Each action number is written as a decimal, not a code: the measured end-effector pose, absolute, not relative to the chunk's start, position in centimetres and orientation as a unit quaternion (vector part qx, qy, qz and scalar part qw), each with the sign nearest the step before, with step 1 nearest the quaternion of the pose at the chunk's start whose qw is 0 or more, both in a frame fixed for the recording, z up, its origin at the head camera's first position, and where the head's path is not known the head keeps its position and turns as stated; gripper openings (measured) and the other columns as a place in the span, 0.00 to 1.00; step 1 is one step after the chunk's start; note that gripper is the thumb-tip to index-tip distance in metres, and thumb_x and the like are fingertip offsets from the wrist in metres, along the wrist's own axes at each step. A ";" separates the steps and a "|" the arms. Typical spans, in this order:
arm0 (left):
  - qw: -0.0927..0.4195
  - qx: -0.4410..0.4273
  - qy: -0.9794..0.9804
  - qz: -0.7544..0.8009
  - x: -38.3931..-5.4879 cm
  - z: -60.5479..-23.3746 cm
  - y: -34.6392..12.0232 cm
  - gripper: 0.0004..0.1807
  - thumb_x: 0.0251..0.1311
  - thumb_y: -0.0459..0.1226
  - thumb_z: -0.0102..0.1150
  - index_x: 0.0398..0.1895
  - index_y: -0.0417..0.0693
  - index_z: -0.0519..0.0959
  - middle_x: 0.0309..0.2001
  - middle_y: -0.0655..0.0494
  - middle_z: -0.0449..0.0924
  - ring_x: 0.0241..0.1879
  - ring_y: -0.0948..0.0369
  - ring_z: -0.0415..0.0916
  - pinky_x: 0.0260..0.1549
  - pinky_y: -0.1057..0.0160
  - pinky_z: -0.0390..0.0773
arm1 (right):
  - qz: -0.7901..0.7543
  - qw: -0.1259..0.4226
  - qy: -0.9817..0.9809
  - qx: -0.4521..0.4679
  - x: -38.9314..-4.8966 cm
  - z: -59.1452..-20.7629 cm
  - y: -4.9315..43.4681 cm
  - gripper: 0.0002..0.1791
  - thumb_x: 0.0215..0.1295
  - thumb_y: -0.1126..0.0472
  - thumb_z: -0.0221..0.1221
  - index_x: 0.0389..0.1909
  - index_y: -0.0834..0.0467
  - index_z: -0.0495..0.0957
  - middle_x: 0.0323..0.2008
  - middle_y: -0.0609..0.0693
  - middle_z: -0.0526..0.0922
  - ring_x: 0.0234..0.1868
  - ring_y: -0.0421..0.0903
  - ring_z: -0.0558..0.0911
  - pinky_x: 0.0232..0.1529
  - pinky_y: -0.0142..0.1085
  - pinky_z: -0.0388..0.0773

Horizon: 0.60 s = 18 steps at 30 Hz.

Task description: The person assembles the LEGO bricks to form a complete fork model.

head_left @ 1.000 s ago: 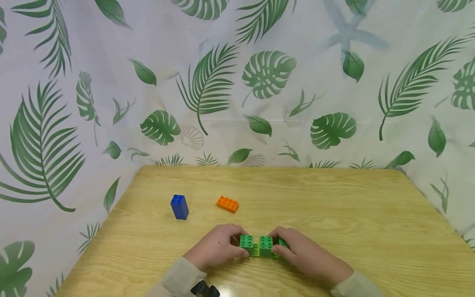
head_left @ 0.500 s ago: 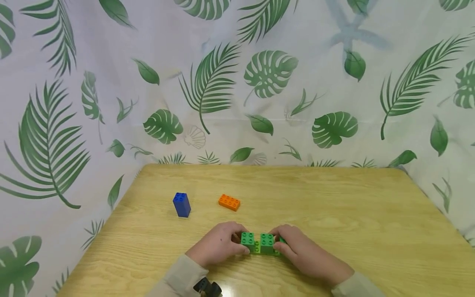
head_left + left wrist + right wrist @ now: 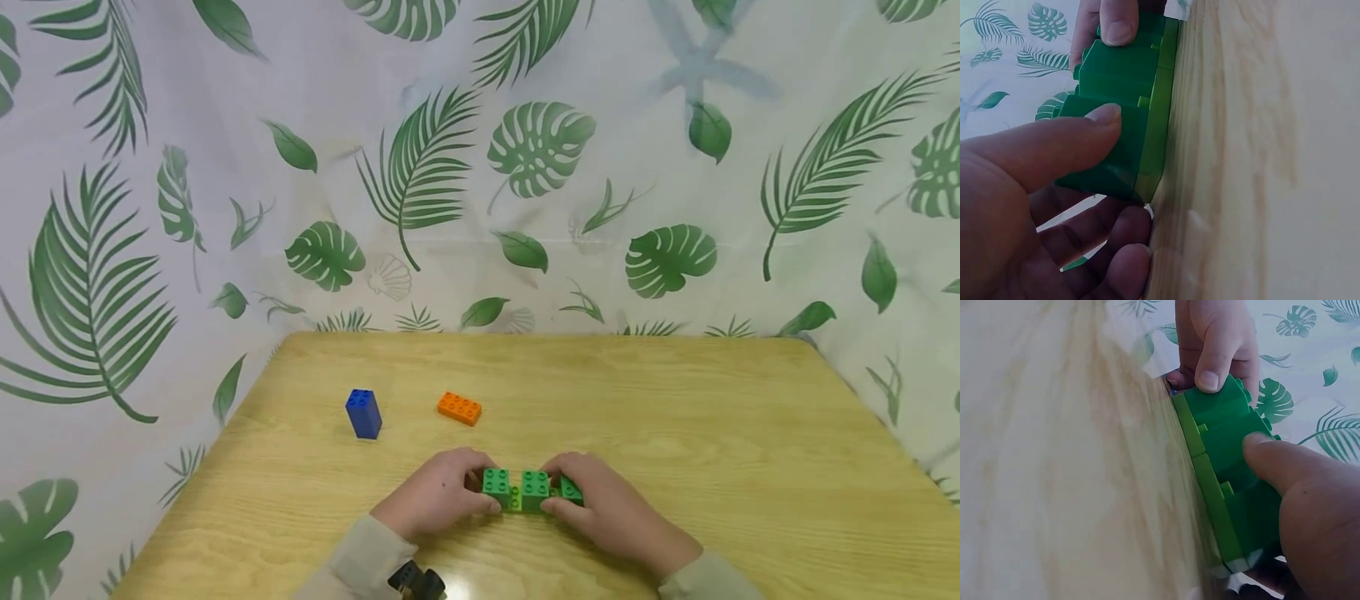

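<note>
Near the front of the table, several light green bricks (image 3: 515,498) lie in a row as a base under three dark green blocks. My left hand (image 3: 442,493) pinches the left dark green block (image 3: 497,486), thumb in front and fingers behind. The middle dark green block (image 3: 535,490) is gripped by my right hand (image 3: 611,507), whose thumb (image 3: 1266,450) presses its front face in the right wrist view. Beyond that thumb, the right-hand dark green block (image 3: 572,490) shows partly; the hand covers the rest. In the left wrist view, the base (image 3: 1159,119) sits low against the tabletop.
A tall blue block (image 3: 364,415) stands upright at the left of the wooden table (image 3: 675,400). To its right lies an orange brick (image 3: 459,408), studs up. Leaf-printed cloth (image 3: 450,183) hangs behind and at the sides.
My right thumb has shifted slightly left along the middle dark green block, so more of the right-hand block shows. The left hand keeps its hold, and the blue and orange pieces stay put.
</note>
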<state>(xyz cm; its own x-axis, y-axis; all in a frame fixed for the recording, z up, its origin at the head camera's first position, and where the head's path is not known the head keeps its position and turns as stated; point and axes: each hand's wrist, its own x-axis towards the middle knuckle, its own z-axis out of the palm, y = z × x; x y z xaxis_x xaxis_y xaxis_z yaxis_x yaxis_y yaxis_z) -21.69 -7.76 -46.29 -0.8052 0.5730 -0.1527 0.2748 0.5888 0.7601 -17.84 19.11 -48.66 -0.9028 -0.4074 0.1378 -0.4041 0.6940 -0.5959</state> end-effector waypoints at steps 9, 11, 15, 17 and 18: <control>0.183 0.260 0.872 0.373 -22.3 -46.3 -8.0 0.13 0.59 0.44 0.73 0.47 0.57 0.83 0.37 0.67 0.79 0.37 0.64 0.75 0.42 0.62 0.76 | -0.314 -0.011 0.924 -0.219 -18.8 -48.4 18.9 0.17 0.64 0.40 0.67 0.48 0.43 0.81 0.45 0.34 0.79 0.46 0.38 0.74 0.51 0.46 0.74; 0.182 0.261 0.871 0.374 -22.3 -46.3 -8.0 0.13 0.59 0.44 0.73 0.46 0.57 0.83 0.37 0.67 0.78 0.37 0.64 0.75 0.42 0.62 0.75 | -0.315 -0.008 0.924 -0.218 -18.7 -48.4 18.9 0.18 0.64 0.40 0.67 0.48 0.44 0.81 0.45 0.35 0.79 0.47 0.39 0.75 0.52 0.47 0.74; 0.194 0.251 0.870 0.377 -22.2 -46.6 -8.0 0.15 0.59 0.45 0.73 0.48 0.57 0.83 0.38 0.67 0.78 0.38 0.64 0.74 0.42 0.61 0.75 | -0.309 0.008 0.926 -0.217 -18.4 -48.4 19.0 0.21 0.64 0.38 0.65 0.50 0.46 0.80 0.46 0.36 0.78 0.49 0.40 0.73 0.53 0.49 0.74; 0.197 0.250 0.869 0.378 -22.2 -46.7 -8.1 0.17 0.59 0.45 0.73 0.50 0.57 0.83 0.39 0.67 0.78 0.38 0.64 0.74 0.42 0.60 0.75 | -0.308 0.015 0.926 -0.217 -18.3 -48.3 19.0 0.23 0.64 0.37 0.65 0.52 0.47 0.79 0.47 0.37 0.78 0.50 0.41 0.73 0.54 0.50 0.73; 0.198 0.252 0.870 0.376 -22.2 -46.6 -8.2 0.18 0.59 0.45 0.73 0.52 0.57 0.82 0.39 0.68 0.77 0.39 0.64 0.74 0.42 0.60 0.75 | -0.306 0.016 0.927 -0.216 -18.2 -48.2 18.9 0.24 0.64 0.38 0.65 0.53 0.47 0.79 0.47 0.38 0.77 0.50 0.41 0.73 0.54 0.50 0.73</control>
<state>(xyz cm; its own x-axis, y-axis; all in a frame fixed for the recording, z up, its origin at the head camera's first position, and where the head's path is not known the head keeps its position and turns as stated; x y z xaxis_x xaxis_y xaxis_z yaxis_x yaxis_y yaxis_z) -22.22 -8.24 -46.64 -0.7947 0.5868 -0.1553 0.2890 0.5908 0.7533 -18.21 18.94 -48.24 -0.9062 -0.4105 0.1019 -0.3905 0.7195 -0.5743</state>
